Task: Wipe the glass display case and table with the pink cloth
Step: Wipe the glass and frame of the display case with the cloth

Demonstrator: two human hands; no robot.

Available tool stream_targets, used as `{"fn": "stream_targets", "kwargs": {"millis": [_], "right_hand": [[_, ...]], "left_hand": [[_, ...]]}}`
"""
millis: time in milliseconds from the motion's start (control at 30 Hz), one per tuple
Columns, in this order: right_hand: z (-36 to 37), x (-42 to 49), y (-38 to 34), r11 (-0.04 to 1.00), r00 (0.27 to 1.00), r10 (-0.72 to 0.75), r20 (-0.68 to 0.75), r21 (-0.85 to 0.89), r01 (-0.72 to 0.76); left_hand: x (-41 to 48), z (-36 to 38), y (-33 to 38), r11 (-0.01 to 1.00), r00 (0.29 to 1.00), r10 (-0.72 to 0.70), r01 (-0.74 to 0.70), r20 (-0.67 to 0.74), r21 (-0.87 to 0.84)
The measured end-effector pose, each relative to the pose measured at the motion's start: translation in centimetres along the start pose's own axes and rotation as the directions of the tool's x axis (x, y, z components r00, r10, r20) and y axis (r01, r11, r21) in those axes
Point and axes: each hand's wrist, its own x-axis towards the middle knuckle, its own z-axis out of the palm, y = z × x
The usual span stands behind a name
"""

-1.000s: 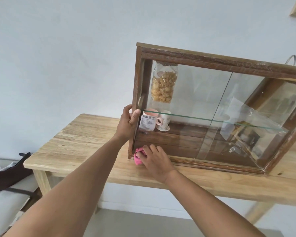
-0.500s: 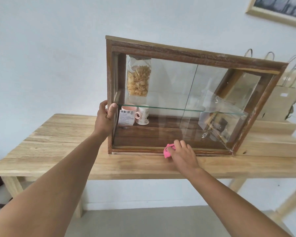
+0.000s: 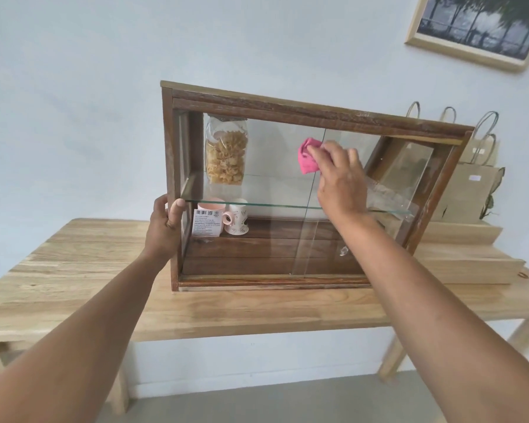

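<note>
Pink crumpled cloth (image 3: pixel 308 156) pressing against the wood-framed glass display case (image 3: pixel 287 108) at frame centre, right hand (image 3: pixel 341 181) fingers bunching it, left hand (image 3: pixel 165 225) fingers curling round the case's left post, light wooden table (image 3: pixel 74 276) underneath.

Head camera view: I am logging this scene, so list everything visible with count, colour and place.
glass display case: 1, dark wood frame, on table
table: 1, light wood, against wall
pink cloth: 1, pink, on front glass, upper middle
pasta bag: 1, clear, yellow pasta, upper left inside case
mugs: 2, pink and white, lower left inside case
paper bags: several, brown, right of case
framed picture: 1, pale frame, wall top right
left hand: 1, gripping case's left post
right hand: 1, pressing cloth
</note>
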Motion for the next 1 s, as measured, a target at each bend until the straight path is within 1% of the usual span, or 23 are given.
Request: {"fn": "stream_targets", "kwargs": {"millis": [67,133,267,400,467,567,633,733,800,900,1000], "right_hand": [[1.3,-3.1,0.0,0.998,0.996,-0.069,0.057,-0.009,0.070],[2.6,-6.9,-0.3,0.995,0.988,-0.100,0.120,0.029,0.098],[4.8,-14.7,-1.5,0.993,0.955,-0.113,0.276,0.069,0.098],[5.8,-19.1,-3.0,0.994,0.904,-0.083,0.420,0.098,0.045],[6.0,-20.0,-3.8,0.996,0.897,-0.030,0.442,0.087,-0.010],[6.1,-20.3,-5.1,0.978,0.889,0.146,0.435,0.072,-0.196],[6.2,-20.2,-6.3,0.946,0.861,0.245,0.447,0.084,-0.313],[6.4,-19.9,-9.1,0.912,0.829,0.285,0.482,0.129,-0.389],[6.7,-19.3,-11.7,0.897,0.836,0.260,0.484,0.200,-0.395],[7.5,-18.1,-16.1,0.895,0.834,0.172,0.524,0.271,-0.355],[8.6,-16.9,-19.6,0.894,0.810,0.062,0.584,0.328,-0.306]], "left_hand": [[0.0,0.1,0.1,1.000,1.000,-0.004,0.004,-0.002,-0.001],[0.0,0.2,0.1,1.000,1.000,-0.008,0.008,0.001,-0.009],[0.0,0.2,0.1,1.000,1.000,-0.006,0.006,0.001,-0.018],[0.1,0.2,0.1,0.999,1.000,0.006,-0.006,0.007,-0.032],[0.1,0.1,0.1,0.999,1.000,0.012,-0.011,0.010,-0.039],[0.1,0.2,0.0,0.999,1.000,0.010,-0.009,0.012,-0.031],[0.1,0.2,-0.1,1.000,1.000,0.006,-0.006,0.009,-0.028],[0.2,0.2,-0.2,0.999,1.000,0.007,-0.006,0.012,-0.035],[0.2,0.2,-0.3,0.999,1.000,0.006,-0.005,0.013,-0.035],[0.2,0.2,-0.3,1.000,1.000,0.003,-0.002,0.022,-0.029],[0.1,0.2,0.0,1.000,1.000,0.006,-0.005,0.021,-0.024]]}}
